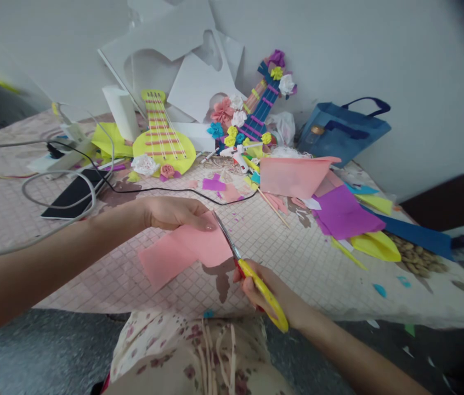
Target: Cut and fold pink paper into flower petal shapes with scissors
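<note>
From the left, a black cable (153,190) crosses the tabletop (289,247), passing behind the left hand (178,213), which pinches the pink paper (174,255) near the front edge. The right hand (281,296) is curled around the scissors (252,271), blades along the paper's right side. Some room separates them from the purple paper (345,211).

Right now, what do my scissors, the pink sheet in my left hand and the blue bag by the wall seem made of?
Scissors: shiny metal blades, silvery; smooth handles, probably plastic, given their solid bright yellow and red.
Pink sheet: likely thin matte paper; it shows cut edges and no gloss.
Blue bag: fabric or plastic, I can't tell; its strap curves softly.
</note>
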The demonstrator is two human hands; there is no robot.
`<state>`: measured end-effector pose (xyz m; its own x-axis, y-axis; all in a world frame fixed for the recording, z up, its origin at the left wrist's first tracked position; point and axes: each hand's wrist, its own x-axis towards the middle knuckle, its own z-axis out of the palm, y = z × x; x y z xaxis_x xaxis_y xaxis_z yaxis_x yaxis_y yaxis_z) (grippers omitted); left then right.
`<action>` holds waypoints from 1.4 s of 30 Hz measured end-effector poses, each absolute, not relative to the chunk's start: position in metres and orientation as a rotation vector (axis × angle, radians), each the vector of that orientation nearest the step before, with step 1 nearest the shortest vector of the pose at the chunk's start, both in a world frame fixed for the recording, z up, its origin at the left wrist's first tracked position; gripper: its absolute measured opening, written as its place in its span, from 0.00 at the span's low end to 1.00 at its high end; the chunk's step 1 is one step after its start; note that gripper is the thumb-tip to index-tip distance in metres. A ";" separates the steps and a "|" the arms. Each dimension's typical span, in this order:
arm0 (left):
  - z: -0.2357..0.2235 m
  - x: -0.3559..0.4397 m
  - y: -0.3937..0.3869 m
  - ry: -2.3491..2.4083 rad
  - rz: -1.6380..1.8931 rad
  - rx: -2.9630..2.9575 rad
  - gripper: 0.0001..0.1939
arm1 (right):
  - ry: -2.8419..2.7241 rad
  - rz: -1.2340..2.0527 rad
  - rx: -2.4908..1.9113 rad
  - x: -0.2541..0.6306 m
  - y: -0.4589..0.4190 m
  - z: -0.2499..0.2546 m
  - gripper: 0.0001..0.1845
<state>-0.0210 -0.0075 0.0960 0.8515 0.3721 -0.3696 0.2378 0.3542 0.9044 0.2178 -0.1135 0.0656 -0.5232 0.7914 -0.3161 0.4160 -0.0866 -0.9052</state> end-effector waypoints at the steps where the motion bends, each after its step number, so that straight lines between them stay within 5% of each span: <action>1: 0.096 -0.021 -0.007 0.583 0.092 1.226 0.13 | -1.887 1.638 -1.311 0.218 -0.113 0.066 0.31; 15: 0.096 -0.023 -0.003 0.561 0.063 1.280 0.13 | -1.975 1.527 -1.261 0.220 -0.105 0.059 0.27; 24: 0.097 -0.022 -0.003 0.585 0.074 1.212 0.11 | -1.834 1.585 -1.332 0.211 -0.105 0.073 0.15; 33: 0.086 -0.027 0.004 0.615 0.107 1.179 0.12 | -1.779 1.625 -1.385 0.215 -0.090 0.048 0.17; 42: 0.063 -0.076 0.005 0.848 0.298 1.140 0.12 | -2.088 0.836 -1.598 0.245 -0.046 0.043 0.15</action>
